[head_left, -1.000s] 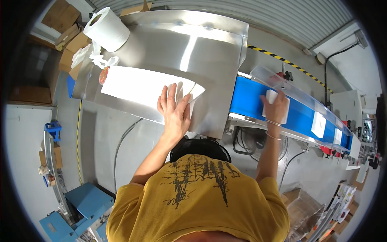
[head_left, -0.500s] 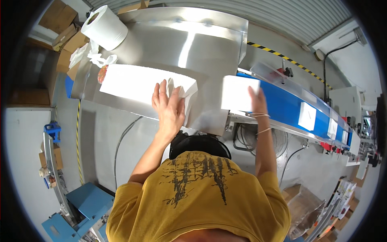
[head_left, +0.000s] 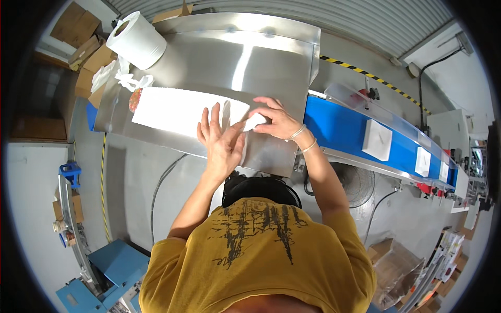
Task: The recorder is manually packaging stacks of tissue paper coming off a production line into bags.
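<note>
A long row of white folded sheets [head_left: 175,108] lies on the steel table. My left hand [head_left: 221,142] rests over its right end with fingers spread, thumb and index finger by the last sheets. Just to the right, my right hand [head_left: 280,121] has its thumb and fingers around a small white folded piece [head_left: 255,122] at the row's end. The hands nearly meet, and part of that piece is hidden by fingers. On the blue conveyor belt [head_left: 334,119] at the right, a white square stack [head_left: 377,140] lies apart from both hands.
A big white paper roll [head_left: 136,40] stands at the table's far left, with crumpled white plastic [head_left: 130,79] beside it. More white stacks [head_left: 422,161] sit farther along the belt, behind a clear guard rail. A floor fan [head_left: 355,183] is under the conveyor.
My right hand has let go of the white stack on the belt and come back left to the row's end. The stacks on the belt appear shifted. My left hand stays on the row.
</note>
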A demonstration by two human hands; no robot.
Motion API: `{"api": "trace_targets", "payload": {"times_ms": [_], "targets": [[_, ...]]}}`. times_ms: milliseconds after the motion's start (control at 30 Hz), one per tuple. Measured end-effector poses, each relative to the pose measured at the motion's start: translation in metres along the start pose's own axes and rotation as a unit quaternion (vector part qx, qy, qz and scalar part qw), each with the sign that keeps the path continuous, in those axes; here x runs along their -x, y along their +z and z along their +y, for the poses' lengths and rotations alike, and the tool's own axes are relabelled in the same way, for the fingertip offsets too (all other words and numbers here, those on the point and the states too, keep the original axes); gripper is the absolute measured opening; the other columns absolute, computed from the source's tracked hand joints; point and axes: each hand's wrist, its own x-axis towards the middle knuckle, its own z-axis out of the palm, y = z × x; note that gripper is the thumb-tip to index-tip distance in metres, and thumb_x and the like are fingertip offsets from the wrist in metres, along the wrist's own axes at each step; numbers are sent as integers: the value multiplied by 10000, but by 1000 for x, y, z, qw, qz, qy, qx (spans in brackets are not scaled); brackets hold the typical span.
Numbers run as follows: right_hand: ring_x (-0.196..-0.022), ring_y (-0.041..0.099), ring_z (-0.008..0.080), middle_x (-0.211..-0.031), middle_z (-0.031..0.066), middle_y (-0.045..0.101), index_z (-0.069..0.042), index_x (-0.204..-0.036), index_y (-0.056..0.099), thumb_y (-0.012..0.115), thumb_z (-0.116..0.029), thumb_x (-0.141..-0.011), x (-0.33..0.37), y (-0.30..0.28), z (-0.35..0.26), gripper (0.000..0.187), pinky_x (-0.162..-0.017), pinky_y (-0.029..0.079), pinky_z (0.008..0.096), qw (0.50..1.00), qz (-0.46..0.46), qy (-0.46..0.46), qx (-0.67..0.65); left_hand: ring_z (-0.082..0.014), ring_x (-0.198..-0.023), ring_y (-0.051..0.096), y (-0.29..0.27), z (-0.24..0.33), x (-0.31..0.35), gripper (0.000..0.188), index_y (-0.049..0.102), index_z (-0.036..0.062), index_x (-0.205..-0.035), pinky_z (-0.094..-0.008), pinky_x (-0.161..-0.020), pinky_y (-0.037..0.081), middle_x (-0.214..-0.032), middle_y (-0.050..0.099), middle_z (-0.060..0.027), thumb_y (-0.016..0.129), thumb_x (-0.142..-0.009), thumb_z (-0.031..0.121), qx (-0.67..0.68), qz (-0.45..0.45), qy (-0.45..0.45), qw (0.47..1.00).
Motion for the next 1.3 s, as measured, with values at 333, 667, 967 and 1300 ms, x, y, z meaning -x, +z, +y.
{"api": "trace_targets", "payload": {"times_ms": [333, 667, 967, 1300], "targets": [[-716, 556, 183, -853, 84, 622, -8, -981, 604, 637, -335, -901, 124, -70, 83, 338, -697, 476, 339, 839, 323, 433, -70, -454, -1333, 243, 5, -21, 3, 372, 626, 75, -1149, -592, -1053, 204, -1439, 307, -215, 643, -779, 42, -38, 22, -10, 999], [-1156, 501, 299, -1245, 126, 534, -108, -1228, 564, 771, -194, -733, 14, -31, -32, 543, -947, 435, 386, 982, 3, 175, -76, -446, -1372, 185, -2, -22, 5, 347, 700, 159, -1056, -596, -1067, 129, -1487, 272, -178, 683, -730, 44, -26, -20, 14, 999], [-903, 588, 187, -1032, 99, 623, 1, -1091, 577, 649, -327, -887, 57, 0, 37, 393, -789, 487, 339, 915, 184, 294, -207, -434, -1367, 198, -7, -33, 2, 409, 603, 108, -1192, -549, -1079, 189, -1462, 281, -219, 672, -789, 98, -27, 16, -13, 999], [-902, 580, 293, -976, 142, 618, -41, -1060, 588, 725, -296, -782, 88, -70, 43, 401, -788, 452, 419, 801, 304, 345, 384, -418, -1361, 224, -3, -34, 6, 351, 680, 120, -1094, -576, -1076, 164, -1446, 327, -174, 645, -761, 12, -15, 17, 3, 1000]]}}
